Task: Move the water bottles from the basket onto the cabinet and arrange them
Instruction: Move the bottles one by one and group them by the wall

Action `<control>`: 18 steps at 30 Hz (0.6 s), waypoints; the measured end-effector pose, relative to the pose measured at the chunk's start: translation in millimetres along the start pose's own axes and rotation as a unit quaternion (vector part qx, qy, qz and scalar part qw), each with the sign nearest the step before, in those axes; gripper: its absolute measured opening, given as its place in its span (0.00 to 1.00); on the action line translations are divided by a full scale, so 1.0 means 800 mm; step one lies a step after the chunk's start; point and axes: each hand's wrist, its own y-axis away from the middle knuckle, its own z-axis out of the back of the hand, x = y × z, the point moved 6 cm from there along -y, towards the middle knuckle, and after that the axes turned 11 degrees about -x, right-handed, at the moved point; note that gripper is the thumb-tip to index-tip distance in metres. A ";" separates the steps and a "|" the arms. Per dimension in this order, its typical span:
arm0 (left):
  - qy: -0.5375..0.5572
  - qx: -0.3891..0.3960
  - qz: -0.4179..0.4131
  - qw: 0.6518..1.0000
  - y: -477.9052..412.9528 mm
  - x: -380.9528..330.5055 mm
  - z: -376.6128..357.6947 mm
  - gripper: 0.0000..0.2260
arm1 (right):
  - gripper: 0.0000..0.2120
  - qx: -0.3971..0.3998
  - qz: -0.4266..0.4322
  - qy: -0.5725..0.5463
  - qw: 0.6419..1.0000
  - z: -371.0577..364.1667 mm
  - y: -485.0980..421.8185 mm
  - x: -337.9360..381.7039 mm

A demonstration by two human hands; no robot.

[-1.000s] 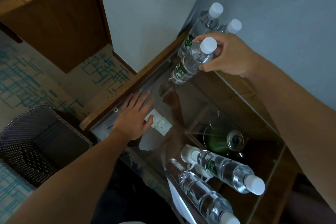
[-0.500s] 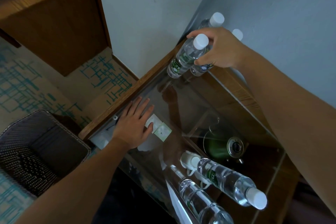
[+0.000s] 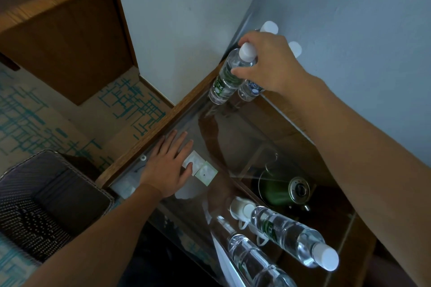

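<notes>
Task looks nearly done, judging by what's in view. The basket [image 3: 46,205] on the floor at lower left shows no bottles in the part visible, so prob. emptied. The cabinet [image 3: 149,137] w/ its glass top carries all the water: two bottles near the camera, one nearer the wall side [image 3: 293,237] and one nearer the front edge [image 3: 254,263], both standing w/ white caps. At the far corner by the wall there's a group: two white caps, back cap [image 3: 269,27] and side cap [image 3: 295,49], peek out behind the right hand, plus a bottle base [image 3: 249,91] under it. Left to do, I'd say: settle the held one into line, maybe tidy the near pair.

Right hand [image 3: 268,65] has its fingers [image 3: 238,72] closed around the neck of the held bottle [image 3: 227,77], just below the cap. Bottle is tilted a bit, base at or just above the glass, right beside the corner group; can't tell if it's touching down yet.

Left hand [image 3: 168,165] lies flat, fingers spread, palm down on the glass near the front edge, partly over a small white card [image 3: 203,168]. Holds nothing, seems just a brace.
</notes>
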 end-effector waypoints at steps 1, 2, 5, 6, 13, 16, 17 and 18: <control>-0.002 0.002 0.000 1.000 0.000 0.000 0.000 0.27 | 0.23 -0.018 -0.005 0.009 1.000 0.000 0.001 0.000; -0.004 0.005 -0.001 1.000 0.001 0.000 -0.001 0.28 | 0.22 -0.034 -0.011 0.013 0.999 0.000 0.003 0.000; -0.010 0.011 -0.002 1.000 0.001 0.001 -0.002 0.28 | 0.22 -0.050 -0.030 0.010 0.998 -0.003 0.006 -0.002; -0.011 0.013 -0.002 1.000 0.001 0.001 -0.003 0.28 | 0.22 -0.050 -0.033 0.006 0.998 -0.003 0.006 -0.003; -0.020 0.015 -0.003 1.000 0.000 -0.001 -0.002 0.28 | 0.22 -0.052 -0.031 -0.021 0.998 0.008 0.010 0.000; -0.023 0.019 -0.002 1.000 0.000 0.001 -0.004 0.28 | 0.22 -0.059 -0.028 -0.022 0.998 0.008 0.012 0.000; -0.021 0.020 -0.001 1.000 0.000 0.001 -0.004 0.28 | 0.22 -0.062 -0.027 -0.023 0.997 0.008 0.012 0.001; -0.018 0.021 -0.001 1.000 0.000 0.001 -0.004 0.28 | 0.22 -0.066 -0.026 -0.026 0.997 0.009 0.013 0.001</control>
